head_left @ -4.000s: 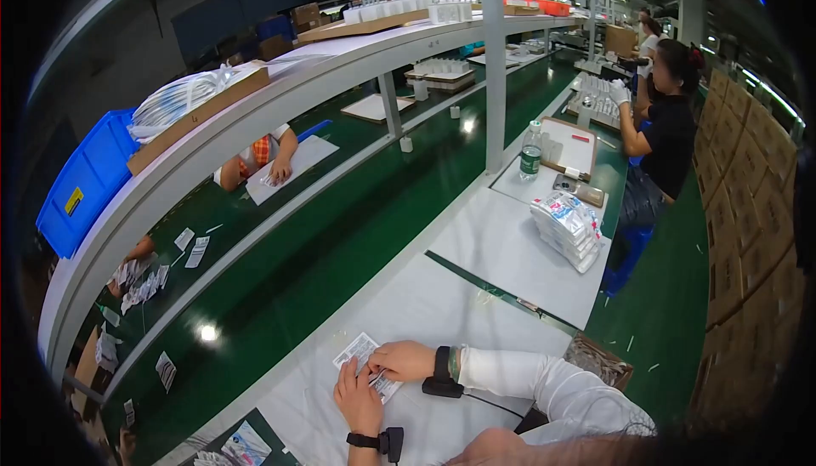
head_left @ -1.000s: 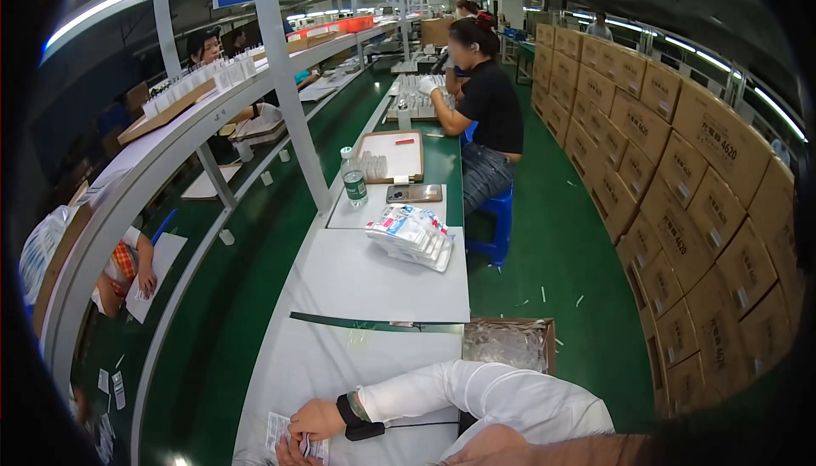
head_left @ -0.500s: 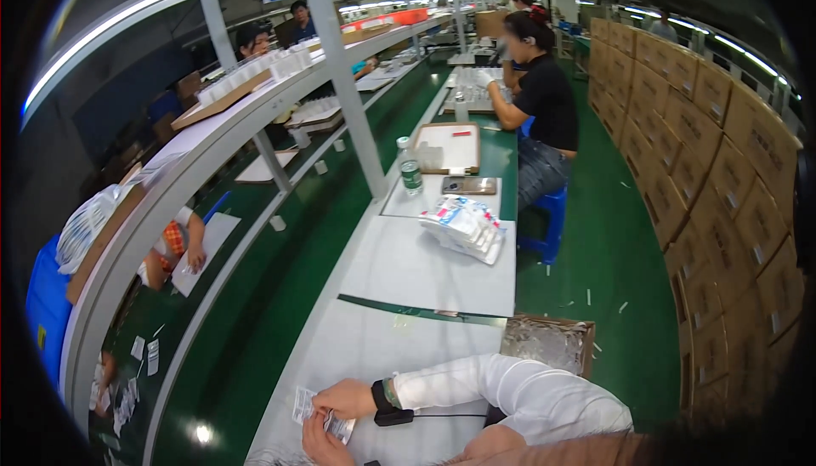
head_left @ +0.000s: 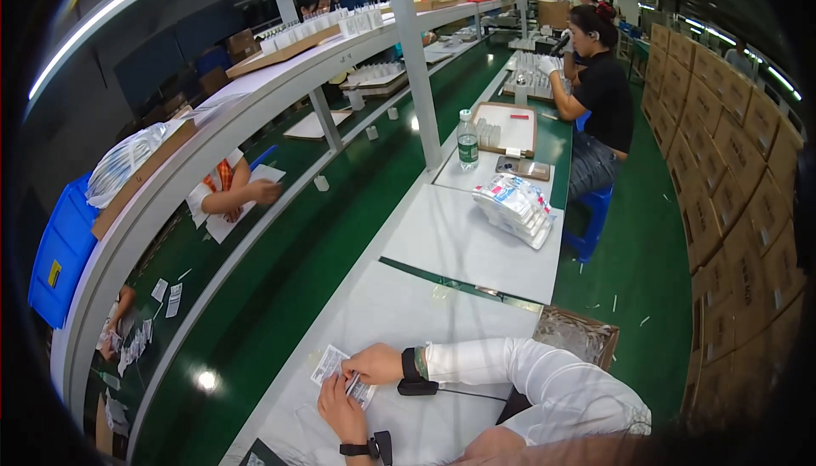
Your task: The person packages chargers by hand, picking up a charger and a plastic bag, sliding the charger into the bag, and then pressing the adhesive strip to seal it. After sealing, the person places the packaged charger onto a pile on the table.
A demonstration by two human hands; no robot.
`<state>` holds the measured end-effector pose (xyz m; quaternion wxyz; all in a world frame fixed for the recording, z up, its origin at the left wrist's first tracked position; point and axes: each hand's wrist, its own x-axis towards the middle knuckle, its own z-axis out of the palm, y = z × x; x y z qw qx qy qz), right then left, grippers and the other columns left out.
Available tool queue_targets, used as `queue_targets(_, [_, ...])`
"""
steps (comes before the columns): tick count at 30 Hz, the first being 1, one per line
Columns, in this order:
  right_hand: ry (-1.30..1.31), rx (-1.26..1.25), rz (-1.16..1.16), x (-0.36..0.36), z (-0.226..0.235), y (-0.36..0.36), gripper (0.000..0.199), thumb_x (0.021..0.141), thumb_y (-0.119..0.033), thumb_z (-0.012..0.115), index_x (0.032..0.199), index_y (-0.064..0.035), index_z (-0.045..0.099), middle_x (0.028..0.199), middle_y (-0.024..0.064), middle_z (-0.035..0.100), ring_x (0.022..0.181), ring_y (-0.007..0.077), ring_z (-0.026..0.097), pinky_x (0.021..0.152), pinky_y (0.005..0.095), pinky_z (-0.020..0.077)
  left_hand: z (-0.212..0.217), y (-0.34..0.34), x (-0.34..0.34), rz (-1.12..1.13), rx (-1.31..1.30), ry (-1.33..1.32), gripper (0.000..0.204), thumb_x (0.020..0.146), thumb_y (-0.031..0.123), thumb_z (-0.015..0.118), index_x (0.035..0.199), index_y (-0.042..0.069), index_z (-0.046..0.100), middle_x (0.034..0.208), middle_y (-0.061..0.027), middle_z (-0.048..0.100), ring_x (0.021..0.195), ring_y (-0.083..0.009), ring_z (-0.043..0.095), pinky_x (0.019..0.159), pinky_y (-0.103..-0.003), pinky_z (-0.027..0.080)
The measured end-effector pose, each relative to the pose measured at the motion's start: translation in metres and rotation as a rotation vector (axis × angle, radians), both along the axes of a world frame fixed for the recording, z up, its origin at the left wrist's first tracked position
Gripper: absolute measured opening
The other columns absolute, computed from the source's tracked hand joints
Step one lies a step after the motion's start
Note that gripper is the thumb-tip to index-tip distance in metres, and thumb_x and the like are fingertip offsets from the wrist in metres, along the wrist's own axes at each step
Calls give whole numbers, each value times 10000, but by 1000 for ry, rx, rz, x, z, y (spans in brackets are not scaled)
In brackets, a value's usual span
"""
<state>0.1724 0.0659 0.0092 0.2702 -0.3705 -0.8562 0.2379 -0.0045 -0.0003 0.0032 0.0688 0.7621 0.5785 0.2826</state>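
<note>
My right hand (head_left: 375,364), reaching in from the right in a white sleeve with a black wrist strap, pinches a small white printed sheet (head_left: 330,365) over the white worktop. Against it, nearer the lower edge, is my left hand (head_left: 340,405), also wearing a black strap. Its fingers press on the same printed sheet, and the two hands' fingertips meet in its middle. Part of the sheet shows on either side of the fingers. Whether it is one sheet or a folded leaflet, I cannot tell.
Further along the bench are stacked white packets (head_left: 514,209), a phone (head_left: 523,168), a water bottle (head_left: 467,141) and a tray (head_left: 512,116). An open carton (head_left: 571,337) stands at the bench's right edge. A green conveyor (head_left: 280,287) runs left. Co-workers sit beyond.
The view has swung left, so the scene sits further right. My left hand's fingers have straightened somewhat along the sheet, and its wrist strap now shows. A co-worker's hand across the belt has lifted.
</note>
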Motion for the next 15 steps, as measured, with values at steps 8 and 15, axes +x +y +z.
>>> queue_targets(8, [7,-10,45,0,-1,1,155,802,-131,560,947,-183,556,832,31,624,739,279,617,610,414,467,1,0,-1,-2,66,45,436,729,-9,520,1157,37,591,1280,-100,542,1231,-307,469,1017,-435,323])
queue_targets(15, [11,-17,86,2,-2,3,152,802,-127,557,948,-166,556,867,30,625,758,281,616,619,418,470,-3,3,-1,-8,82,56,440,723,-12,520,1155,34,589,1287,-100,537,1228,-308,471,1017,-437,320])
